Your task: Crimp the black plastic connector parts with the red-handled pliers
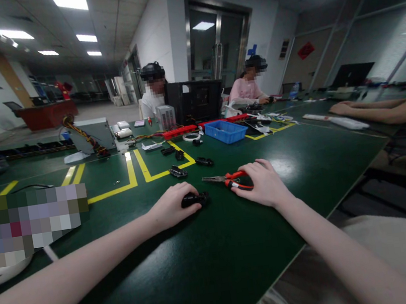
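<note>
My left hand (175, 206) is closed around a small black plastic part (199, 199), which rests low over the green table (191, 275). Its exact kind I cannot make out. In my right hand (263, 183) are needle-nose pliers (230, 178) with red and black handles, their jaws pointing left toward the black part without touching it. Beyond my hands, several similar black parts lie on the table, among them one (178, 171) just past my left hand and another (204, 161) to its right.
A blue plastic bin (226, 132) stands beyond the black parts, near red strips (180, 131). At the back are a black computer case (195, 101) and a grey power supply (92, 135) with cables. Two people sit across the table; another person's arms (372, 109) rest at the right.
</note>
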The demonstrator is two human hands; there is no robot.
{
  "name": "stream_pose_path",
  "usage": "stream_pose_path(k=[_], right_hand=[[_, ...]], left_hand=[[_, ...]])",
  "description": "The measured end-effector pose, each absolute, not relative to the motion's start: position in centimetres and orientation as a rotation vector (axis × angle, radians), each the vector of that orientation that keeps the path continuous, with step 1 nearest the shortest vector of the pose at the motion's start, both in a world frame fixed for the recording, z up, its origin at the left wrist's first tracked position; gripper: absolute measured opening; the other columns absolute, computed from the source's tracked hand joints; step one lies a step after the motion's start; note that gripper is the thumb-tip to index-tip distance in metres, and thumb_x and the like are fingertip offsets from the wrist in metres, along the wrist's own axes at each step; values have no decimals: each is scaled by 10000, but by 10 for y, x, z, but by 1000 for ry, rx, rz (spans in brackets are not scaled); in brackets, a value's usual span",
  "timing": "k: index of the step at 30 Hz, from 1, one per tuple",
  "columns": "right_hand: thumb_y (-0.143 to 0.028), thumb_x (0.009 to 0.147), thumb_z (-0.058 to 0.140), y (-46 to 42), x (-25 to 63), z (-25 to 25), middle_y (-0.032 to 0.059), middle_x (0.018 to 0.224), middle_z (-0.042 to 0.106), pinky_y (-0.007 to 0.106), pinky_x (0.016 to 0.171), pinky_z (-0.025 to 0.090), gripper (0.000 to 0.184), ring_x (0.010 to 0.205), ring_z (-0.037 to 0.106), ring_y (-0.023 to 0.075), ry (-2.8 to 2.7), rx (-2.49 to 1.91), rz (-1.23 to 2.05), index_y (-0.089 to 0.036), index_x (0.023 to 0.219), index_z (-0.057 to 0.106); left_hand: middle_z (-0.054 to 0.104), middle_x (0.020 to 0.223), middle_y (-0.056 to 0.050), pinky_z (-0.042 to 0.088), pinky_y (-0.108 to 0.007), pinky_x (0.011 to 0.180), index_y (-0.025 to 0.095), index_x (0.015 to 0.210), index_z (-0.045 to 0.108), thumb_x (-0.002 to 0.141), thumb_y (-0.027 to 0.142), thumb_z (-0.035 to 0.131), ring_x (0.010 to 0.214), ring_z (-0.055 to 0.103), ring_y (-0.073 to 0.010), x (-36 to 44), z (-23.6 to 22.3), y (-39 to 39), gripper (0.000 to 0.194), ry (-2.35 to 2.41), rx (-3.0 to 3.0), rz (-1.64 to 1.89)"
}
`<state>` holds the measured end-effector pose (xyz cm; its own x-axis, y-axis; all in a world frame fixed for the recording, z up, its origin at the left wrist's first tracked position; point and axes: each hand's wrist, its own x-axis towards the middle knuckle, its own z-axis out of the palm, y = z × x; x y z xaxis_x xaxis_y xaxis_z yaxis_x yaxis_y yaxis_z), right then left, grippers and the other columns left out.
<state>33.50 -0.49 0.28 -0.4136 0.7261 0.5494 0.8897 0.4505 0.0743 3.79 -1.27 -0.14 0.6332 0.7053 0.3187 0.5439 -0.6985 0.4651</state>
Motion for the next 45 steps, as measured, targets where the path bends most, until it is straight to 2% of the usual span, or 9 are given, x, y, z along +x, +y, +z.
stream_pose_path(k=[6, 15, 19, 25, 29, 33, 37, 42, 45], right_hand=[[-544, 782, 588, -7, 339, 5, 96, 994, 673, 446, 1007, 333, 460, 950, 610, 249, -2185, -1271, -606, -157, 1031, 581], [-476, 792, 592, 2, 356, 9, 118, 1025, 675, 450, 969, 372, 459, 947, 623, 260, -2269, -995, -741, -149, 1110, 541], [-465, 800, 586, 0, 366, 10, 132, 1028, 665, 444, 912, 420, 457, 935, 617, 270, -2394, -973, -689, -143, 1120, 535], [-401, 865, 500, -12, 367, 6, 169, 1188, 577, 413, 859, 488, 482, 1060, 580, 282, -2404, -997, -478, -145, 1266, 430], [-388, 880, 473, -18, 360, 8, 158, 1177, 555, 403, 803, 515, 541, 994, 598, 273, -2404, -1081, -431, -164, 1362, 369], [-421, 868, 493, -20, 346, 13, 152, 1146, 533, 385, 774, 528, 479, 960, 593, 261, -2424, -1058, -434, -160, 1269, 464], [-510, 837, 549, -19, 330, 11, 159, 1139, 532, 384, 786, 530, 524, 992, 579, 268, -2459, -988, -458, -150, 1212, 482], [-442, 856, 540, -20, 324, 5, 159, 1129, 569, 393, 840, 515, 454, 1006, 577, 265, -2494, -919, -505, -138, 1191, 506], [-433, 855, 537, -22, 325, 6, 162, 1129, 589, 426, 843, 505, 458, 999, 574, 281, -2489, -958, -497, -139, 1206, 519]], left_hand=[[622, 1056, -67, 496, -388, 872, 193, 1096, 576, 842, 303, 633, 985, 584, -225, 37, -3, -11, 284, 984, 2531, 724], [583, 1273, -46, 485, -389, 977, 239, 1271, 531, 888, 260, 577, 1117, 570, -217, 37, -4, -15, 386, 922, 2659, 733], [604, 1268, -47, 490, -386, 974, 232, 1265, 559, 914, 279, 550, 1109, 580, -212, 37, -5, -15, 355, 904, 2702, 709], [637, 1222, -72, 496, -383, 967, 204, 1265, 579, 917, 309, 549, 1093, 594, -206, 37, -9, -12, 364, 916, 2697, 714], [627, 1239, -77, 498, -391, 967, 208, 1280, 573, 912, 325, 554, 1104, 590, -213, 38, -10, -12, 386, 948, 2692, 707], [625, 1241, -83, 502, -397, 949, 195, 1287, 563, 905, 318, 559, 1096, 589, -225, 40, -7, -12, 401, 987, 2700, 690], [625, 1241, -73, 483, -405, 961, 212, 1276, 565, 900, 255, 559, 1079, 589, -224, 42, -6, -12, 378, 959, 2721, 676], [606, 1256, -97, 466, -391, 1006, 157, 1267, 565, 891, 260, 565, 1125, 559, -223, 40, -10, -10, 390, 1008, 2681, 713], [597, 1262, -91, 463, -404, 1013, 174, 1275, 557, 901, 284, 554, 1137, 548, -226, 39, -10, -10, 390, 1013, 2665, 707]])
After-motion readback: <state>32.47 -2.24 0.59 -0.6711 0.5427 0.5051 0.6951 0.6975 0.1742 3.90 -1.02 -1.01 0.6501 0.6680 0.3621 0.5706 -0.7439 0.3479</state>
